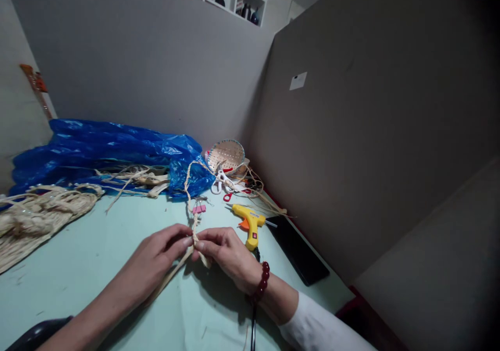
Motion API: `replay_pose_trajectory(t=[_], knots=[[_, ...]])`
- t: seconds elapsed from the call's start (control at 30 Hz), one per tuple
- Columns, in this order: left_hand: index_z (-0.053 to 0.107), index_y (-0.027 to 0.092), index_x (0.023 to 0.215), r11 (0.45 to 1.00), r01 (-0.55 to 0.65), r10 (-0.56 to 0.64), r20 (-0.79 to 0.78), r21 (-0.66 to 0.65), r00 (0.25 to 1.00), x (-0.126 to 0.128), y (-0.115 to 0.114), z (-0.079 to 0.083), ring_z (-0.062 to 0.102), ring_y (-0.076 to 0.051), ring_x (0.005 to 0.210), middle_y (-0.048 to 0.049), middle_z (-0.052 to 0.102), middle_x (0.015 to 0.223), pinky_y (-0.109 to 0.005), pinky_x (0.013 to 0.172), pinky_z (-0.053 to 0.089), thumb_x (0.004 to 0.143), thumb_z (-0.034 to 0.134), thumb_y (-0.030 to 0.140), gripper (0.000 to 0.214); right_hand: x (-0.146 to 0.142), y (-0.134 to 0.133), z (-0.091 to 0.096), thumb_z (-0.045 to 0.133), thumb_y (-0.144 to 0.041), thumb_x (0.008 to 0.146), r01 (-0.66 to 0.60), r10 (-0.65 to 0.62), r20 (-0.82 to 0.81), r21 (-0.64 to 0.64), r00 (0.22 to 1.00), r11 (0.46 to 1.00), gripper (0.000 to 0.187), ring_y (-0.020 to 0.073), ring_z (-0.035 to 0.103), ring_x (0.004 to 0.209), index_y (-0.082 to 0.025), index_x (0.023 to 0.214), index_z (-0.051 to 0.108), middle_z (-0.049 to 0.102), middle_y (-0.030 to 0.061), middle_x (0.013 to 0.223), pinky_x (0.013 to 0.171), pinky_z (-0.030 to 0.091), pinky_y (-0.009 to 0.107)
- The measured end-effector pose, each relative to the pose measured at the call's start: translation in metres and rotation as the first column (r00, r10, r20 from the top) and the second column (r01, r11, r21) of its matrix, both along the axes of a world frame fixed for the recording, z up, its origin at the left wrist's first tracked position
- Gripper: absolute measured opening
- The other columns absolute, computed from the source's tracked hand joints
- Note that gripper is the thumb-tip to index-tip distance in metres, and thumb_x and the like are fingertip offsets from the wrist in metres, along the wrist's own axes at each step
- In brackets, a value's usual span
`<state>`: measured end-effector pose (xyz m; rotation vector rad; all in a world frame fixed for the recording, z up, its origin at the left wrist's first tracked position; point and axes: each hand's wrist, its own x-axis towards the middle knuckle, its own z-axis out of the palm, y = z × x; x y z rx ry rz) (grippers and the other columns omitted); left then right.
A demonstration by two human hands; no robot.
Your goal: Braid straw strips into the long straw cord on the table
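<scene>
A braided straw cord (189, 195) runs from the blue bag down to my hands, with a pink binder clip (198, 209) clamped on it. My left hand (156, 260) pinches the loose straw strands at the braid's near end. My right hand (224, 254), with a dark red bead bracelet (261, 284) at the wrist, pinches the same strands from the other side. Both hands rest low over the pale green table (78, 267), fingertips nearly touching.
A yellow glue gun (250, 223) lies just right of my hands, a black phone (299, 249) beyond it. Scissors (221, 183) and a woven round basket (225, 155) sit in the corner. A blue plastic bag (105, 150) and straw bundle (35, 215) fill the left.
</scene>
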<state>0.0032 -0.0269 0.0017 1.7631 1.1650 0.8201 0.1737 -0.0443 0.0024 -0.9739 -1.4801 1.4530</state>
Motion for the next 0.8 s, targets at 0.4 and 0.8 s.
replay_pose_trajectory(t=[0.4, 0.8], knots=[[0.053, 0.017, 0.087, 0.919, 0.119, -0.022, 0.253, -0.375, 0.967, 0.002, -0.001, -0.011, 0.02, -0.004, 0.037, 0.0125, 0.039, 0.043, -0.019, 0.038, 0.012, 0.071, 0.068, 0.054, 0.043, 0.002, -0.006, 0.001, 0.048, -0.02, 0.09, -0.029, -0.101, 0.445, 0.277, 0.89, 0.961, 0.01, 0.0114, 0.052, 0.065, -0.016, 0.09, 0.058, 0.061, -0.0011, 0.069, 0.064, 0.036, 0.021], [0.056, 0.017, 0.06, 0.947, -0.065, 0.092, 0.074, -0.316, 0.993, 0.003, -0.005, -0.014, 0.029, -0.006, 0.041, 0.0037, 0.054, 0.046, -0.021, 0.043, 0.011, 0.065, 0.064, 0.038, 0.023, -0.001, -0.017, -0.003, 0.05, -0.022, 0.084, -0.149, -0.459, 0.663, 0.649, 0.592, 0.746, 0.008, 0.0127, 0.055, 0.058, -0.018, 0.079, 0.055, 0.065, 0.0018, 0.068, 0.056, 0.026, 0.026]])
